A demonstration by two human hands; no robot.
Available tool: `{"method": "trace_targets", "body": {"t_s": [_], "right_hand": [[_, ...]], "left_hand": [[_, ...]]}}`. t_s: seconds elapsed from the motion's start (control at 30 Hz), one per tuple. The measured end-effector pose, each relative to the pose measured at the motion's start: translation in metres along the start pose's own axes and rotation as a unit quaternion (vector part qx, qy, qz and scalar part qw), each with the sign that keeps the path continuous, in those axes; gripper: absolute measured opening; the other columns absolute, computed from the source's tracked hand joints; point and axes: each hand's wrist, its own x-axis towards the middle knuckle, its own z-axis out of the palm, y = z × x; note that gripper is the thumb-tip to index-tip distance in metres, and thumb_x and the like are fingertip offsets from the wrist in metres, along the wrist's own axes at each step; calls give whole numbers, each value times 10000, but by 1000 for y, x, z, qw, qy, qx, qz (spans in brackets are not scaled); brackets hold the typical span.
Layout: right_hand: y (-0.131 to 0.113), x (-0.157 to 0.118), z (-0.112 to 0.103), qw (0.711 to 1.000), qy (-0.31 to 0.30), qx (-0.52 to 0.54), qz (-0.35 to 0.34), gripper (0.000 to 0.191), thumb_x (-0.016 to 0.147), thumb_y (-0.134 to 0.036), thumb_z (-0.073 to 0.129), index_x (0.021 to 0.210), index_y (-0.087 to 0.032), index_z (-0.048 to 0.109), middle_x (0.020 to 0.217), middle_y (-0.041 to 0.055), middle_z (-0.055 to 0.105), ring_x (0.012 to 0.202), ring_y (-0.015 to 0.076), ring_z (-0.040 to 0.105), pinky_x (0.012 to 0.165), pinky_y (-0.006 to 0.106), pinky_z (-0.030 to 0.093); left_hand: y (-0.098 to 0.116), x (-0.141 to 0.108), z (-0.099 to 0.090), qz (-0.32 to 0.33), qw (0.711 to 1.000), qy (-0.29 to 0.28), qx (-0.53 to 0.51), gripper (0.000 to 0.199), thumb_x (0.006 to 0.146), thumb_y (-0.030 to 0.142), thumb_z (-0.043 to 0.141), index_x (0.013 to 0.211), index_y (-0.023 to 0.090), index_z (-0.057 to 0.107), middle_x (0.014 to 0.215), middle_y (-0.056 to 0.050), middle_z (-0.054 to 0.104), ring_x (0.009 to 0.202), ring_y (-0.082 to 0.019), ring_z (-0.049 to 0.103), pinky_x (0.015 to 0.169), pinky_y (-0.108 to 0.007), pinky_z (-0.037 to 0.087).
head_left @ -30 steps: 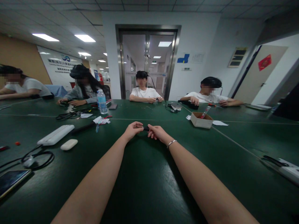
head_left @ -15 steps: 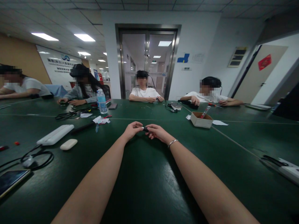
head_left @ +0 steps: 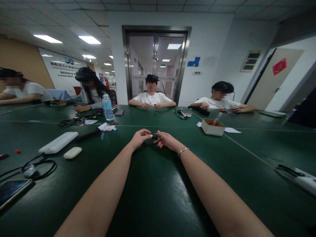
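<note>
A small dark stick-like object [head_left: 154, 136] with a bright silvery end spans the gap between my hands, just above the green table [head_left: 153, 177]. My left hand [head_left: 140, 138] pinches its silvery end between thumb and fingertips. From the other side, my right hand [head_left: 168, 141] has its thumb and index finger at the dark end, the other fingers loosely curled. What kind of object it is cannot be made out, and fingers cover part of it. A silver bracelet [head_left: 183, 151] circles my right wrist.
Left of my arms lie a white power bank [head_left: 59, 142], a pale oval case [head_left: 72, 152], a phone [head_left: 13, 191] and black cables. A water bottle [head_left: 107, 108] stands farther back. An open box [head_left: 212, 127] sits to the right. Several people sit across the table.
My right thumb and fingers have shifted slightly around the dark end; my left hand stays put. Across the table, one person's hands have moved apart, and another person's hand has slid left.
</note>
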Motion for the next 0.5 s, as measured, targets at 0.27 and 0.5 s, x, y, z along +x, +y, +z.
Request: {"method": "trace_targets", "body": {"t_s": [0.27,0.5], "right_hand": [[1,1,-1,1000,-1,29,-4,367,880,-257,521,1216,-157,413,890,86,596,563,108,620,466,183,528],[0,-2,-2,999,-6,28,-42,510,797,-134,611,1233,-249,373,998,58,565,589,91,617,500,184,529]], "left_hand": [[-2,1,-1,4,1000,-4,-3,309,595,286,692,849,145,588,741,-29,618,665,-121,543,600,-235,393],[-4,2,-2,4,1000,2,-12,291,608,275,686,852,150,590,751,-29,622,666,-117,545,596,-230,394]]}}
